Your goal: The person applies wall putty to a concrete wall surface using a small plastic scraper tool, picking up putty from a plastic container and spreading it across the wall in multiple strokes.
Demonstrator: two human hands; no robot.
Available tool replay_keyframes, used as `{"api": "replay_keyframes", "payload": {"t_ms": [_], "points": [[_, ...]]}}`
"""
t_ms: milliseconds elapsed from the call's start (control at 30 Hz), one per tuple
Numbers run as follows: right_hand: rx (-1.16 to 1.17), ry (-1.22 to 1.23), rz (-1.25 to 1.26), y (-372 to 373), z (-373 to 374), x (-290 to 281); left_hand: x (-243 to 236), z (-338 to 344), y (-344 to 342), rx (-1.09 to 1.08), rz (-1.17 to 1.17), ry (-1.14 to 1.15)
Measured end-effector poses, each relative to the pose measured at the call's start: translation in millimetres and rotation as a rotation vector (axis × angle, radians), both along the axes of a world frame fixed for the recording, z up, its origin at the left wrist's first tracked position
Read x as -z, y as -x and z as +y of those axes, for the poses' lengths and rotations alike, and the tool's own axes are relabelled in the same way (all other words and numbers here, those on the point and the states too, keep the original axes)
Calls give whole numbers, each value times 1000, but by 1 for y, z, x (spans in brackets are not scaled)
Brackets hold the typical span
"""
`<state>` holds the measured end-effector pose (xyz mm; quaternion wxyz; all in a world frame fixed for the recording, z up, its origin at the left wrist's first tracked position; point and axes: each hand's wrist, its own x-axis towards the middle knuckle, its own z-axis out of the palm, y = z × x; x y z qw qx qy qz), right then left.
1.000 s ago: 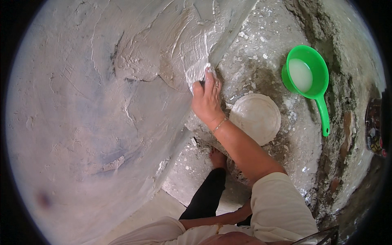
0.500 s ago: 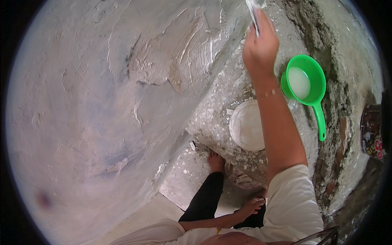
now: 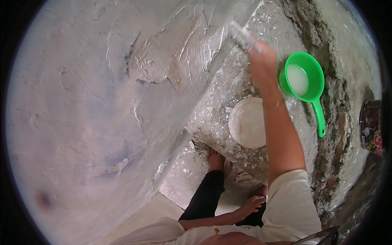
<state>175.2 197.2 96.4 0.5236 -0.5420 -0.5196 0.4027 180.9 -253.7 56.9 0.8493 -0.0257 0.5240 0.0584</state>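
My right hand (image 3: 262, 57) is closed on a pale, flat tool (image 3: 244, 36), blurred by motion, so its exact kind is unclear. The tool's far end is at the lower edge of a grey-white plastered wall (image 3: 98, 122), near a patch of thick, wet, ridged plaster (image 3: 175, 53). Below my right forearm, partly covered by it, a round whitish bowl or tub (image 3: 247, 122) sits on the rough floor. My left hand (image 3: 252, 205) rests over my knee, loosely open with nothing in it.
A green dipper (image 3: 314, 77) with milky liquid stands right of my right forearm, its handle toward me. Farther right is a dark printed container (image 3: 370, 124). Crumbly debris (image 3: 326, 81) runs along the right side. My bare foot (image 3: 215, 160) is near the wall's base.
My right hand has come down toward me with the tool, whose far end has swung left toward the wall. My left hand stays on the knee.
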Motion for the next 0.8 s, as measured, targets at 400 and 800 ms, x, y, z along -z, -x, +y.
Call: {"api": "replay_keyframes", "payload": {"t_ms": [400,800], "points": [[-203,-226,-237,26,-42,7,-11,12,4,5,12,3],[-188,283,-64,76,-85,0,34,-35,-13,-54,-108,15]]}}
